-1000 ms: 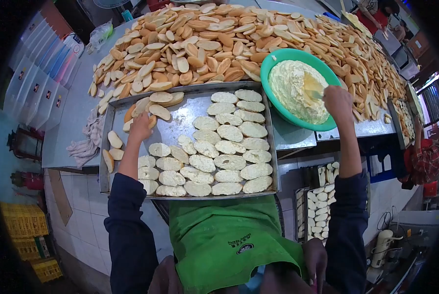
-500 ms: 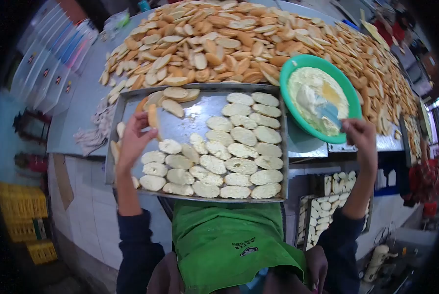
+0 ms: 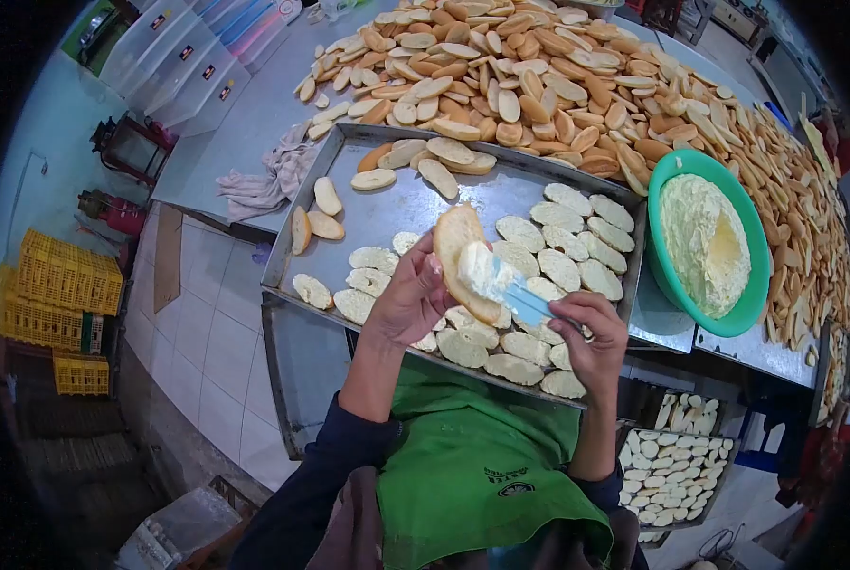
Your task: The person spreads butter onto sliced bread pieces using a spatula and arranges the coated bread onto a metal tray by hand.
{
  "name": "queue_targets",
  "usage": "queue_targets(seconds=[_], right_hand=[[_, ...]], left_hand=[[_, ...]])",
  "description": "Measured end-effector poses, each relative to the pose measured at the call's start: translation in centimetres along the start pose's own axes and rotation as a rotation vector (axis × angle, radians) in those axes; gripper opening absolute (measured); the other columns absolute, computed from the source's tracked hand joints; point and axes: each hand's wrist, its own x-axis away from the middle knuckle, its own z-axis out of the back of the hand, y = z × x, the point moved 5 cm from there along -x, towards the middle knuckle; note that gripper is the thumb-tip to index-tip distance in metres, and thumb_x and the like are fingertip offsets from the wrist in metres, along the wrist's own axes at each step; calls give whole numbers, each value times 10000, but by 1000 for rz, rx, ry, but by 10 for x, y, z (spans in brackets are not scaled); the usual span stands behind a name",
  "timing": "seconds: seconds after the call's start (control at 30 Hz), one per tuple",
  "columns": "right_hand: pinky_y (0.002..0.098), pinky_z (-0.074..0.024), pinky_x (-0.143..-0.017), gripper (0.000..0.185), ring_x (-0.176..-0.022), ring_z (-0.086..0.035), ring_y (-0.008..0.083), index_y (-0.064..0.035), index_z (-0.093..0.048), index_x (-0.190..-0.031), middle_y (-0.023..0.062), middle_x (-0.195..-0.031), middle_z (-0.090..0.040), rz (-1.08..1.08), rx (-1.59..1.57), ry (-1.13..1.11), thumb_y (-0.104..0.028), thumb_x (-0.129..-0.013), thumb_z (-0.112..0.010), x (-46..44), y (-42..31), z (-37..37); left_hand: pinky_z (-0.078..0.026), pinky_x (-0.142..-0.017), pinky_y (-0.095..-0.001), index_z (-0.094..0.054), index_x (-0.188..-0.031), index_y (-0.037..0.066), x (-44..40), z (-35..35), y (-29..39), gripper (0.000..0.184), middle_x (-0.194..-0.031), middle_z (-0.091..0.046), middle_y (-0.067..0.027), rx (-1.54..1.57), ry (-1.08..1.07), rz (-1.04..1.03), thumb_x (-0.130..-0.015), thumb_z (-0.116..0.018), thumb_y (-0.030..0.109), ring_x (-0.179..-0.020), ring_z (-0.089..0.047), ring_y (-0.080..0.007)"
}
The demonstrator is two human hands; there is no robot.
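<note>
My left hand [image 3: 414, 296] is closed on a bread slice [image 3: 460, 233], held tilted above the metal tray [image 3: 335, 152]. In my right hand [image 3: 591, 340] is a light blue spatula [image 3: 528, 299], its blade loaded with pale cream [image 3: 483, 273] that touches the face of the slice. Below both hands, rows of cream-coated slices [image 3: 565, 271] lie in the tray. Several plain slices [image 3: 436, 177] rest at its far left end. To the right stands a green bowl [image 3: 665, 249] of the same pale cream.
A large heap of bread slices [image 3: 539, 81] covers the back and right of the table. A crumpled cloth [image 3: 278, 180] lies left of the tray. Filled trays [image 3: 677, 475] stand low at the right. Yellow crates [image 3: 69, 290] and clear plastic drawers [image 3: 173, 71] are at the left.
My right hand has brought the spatula from the bowl, with cream on it, to the slice. My left hand has moved right with the slice. The camera view has turned.
</note>
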Motion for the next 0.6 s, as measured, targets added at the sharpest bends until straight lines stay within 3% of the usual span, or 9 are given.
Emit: queue_targets(seconds=[0.13, 0.2, 0.27, 0.4, 0.47, 0.53, 0.6], right_hand=[[241, -459, -642, 242, -761, -566, 151, -37, -660, -858, 73, -816, -591, 26, 290, 107, 77, -644, -649, -2, 3, 28], [244, -449, -643, 240, -751, -563, 147, -33, -657, -862, 74, -812, -591, -38, 139, 129, 74, -647, -647, 0, 2, 27], [241, -443, -634, 237, -744, -562, 144, -32, -658, -864, 72, -810, -592, -83, -18, 27, 69, -650, -647, 2, 4, 17], [238, -450, -618, 233, -726, -562, 138, -28, -662, -838, 70, -800, -592, -76, 146, -125, 69, -627, -668, 8, 15, 25], [235, -452, -621, 234, -716, -562, 137, -34, -666, -821, 70, -797, -592, -64, 137, -66, 79, -617, -673, 9, 19, 28], [227, -451, -625, 228, -721, -561, 137, -38, -668, -805, 69, -793, -593, -51, -10, 103, 87, -614, -671, 13, 18, 28], [222, -446, -624, 230, -732, -554, 136, -37, -666, -804, 62, -793, -594, -24, -2, 107, 91, -613, -670, 11, 17, 17]], left_hand=[[-487, -842, -345, -260, -1287, 53, -2, 1, 12, 617, -1222, -434, -179, -76, 15, -91, -793, -600, 198, -1046, -520, -229], [-481, -852, -355, -291, -1260, 49, -2, 0, 15, 585, -1214, -443, -187, -325, -30, -157, -786, -603, 190, -1056, -512, -241], [-483, -848, -356, -301, -1251, 49, -4, -6, 14, 565, -1205, -450, -188, -270, -16, -172, -788, -601, 173, -1056, -512, -244], [-489, -845, -356, -293, -1252, 58, -4, 1, 25, 553, -1183, -471, -187, -155, 93, -194, -795, -593, 137, -1055, -513, -243], [-510, -808, -361, -281, -1256, 60, -4, 8, 22, 562, -1174, -480, -171, -162, 127, -160, -793, -591, 133, -1026, -534, -244], [-537, -747, -355, -283, -1258, 74, -5, 10, 3, 576, -1151, -497, -146, -287, 152, 6, -784, -595, 172, -977, -562, -234], [-553, -687, -331, -295, -1256, 88, -4, 4, -9, 609, -1110, -521, -111, -366, 168, 29, -762, -624, 226, -929, -582, -202]])
